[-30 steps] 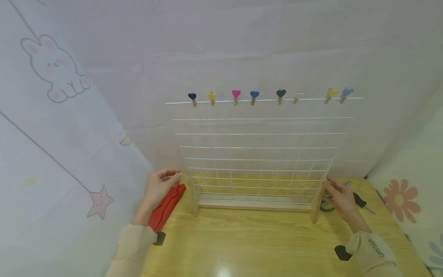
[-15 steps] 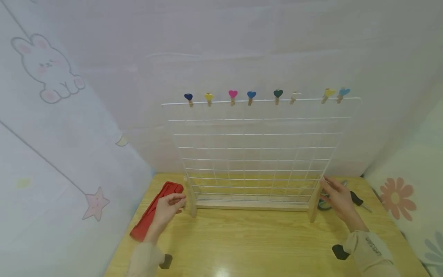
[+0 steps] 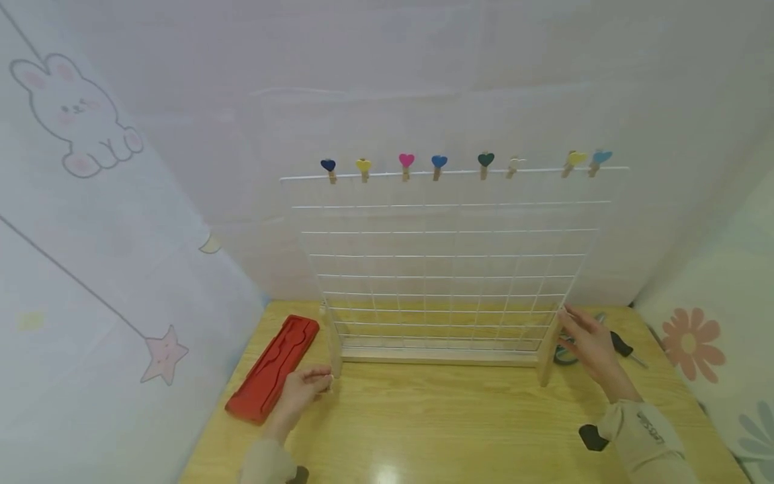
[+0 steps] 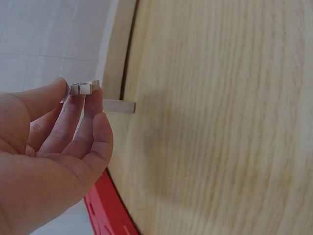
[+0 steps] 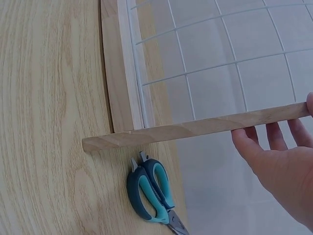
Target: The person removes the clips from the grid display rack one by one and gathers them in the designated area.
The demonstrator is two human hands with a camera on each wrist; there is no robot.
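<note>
A white wire grid [image 3: 453, 255] stands upright in a wooden base [image 3: 438, 356] with a post at each side. Along its top wire sit several small wooden clothespins with coloured hearts, among them a pink one [image 3: 406, 161]. My left hand [image 3: 302, 390] is low in front of the left post [image 3: 330, 339]. Between thumb and fingertips it pinches a small wooden clothespin [image 4: 84, 88], its far side partly covered by the thumb. My right hand [image 3: 591, 343] grips the upper part of the right wooden post [image 5: 195, 128], fingertips on either side of it.
A red tray [image 3: 272, 370] with shaped hollows lies at the left of the wood-grain table [image 3: 435, 423]. Behind the right post are teal-handled scissors [image 5: 151, 188] and a black-handled screwdriver [image 3: 621, 345]. Printed cloth [image 3: 447, 81] hangs behind and at both sides.
My left hand has come down and toward me from over the red tray to the left post's foot, still pinching the clothespin. The right hand has stayed on its post.
</note>
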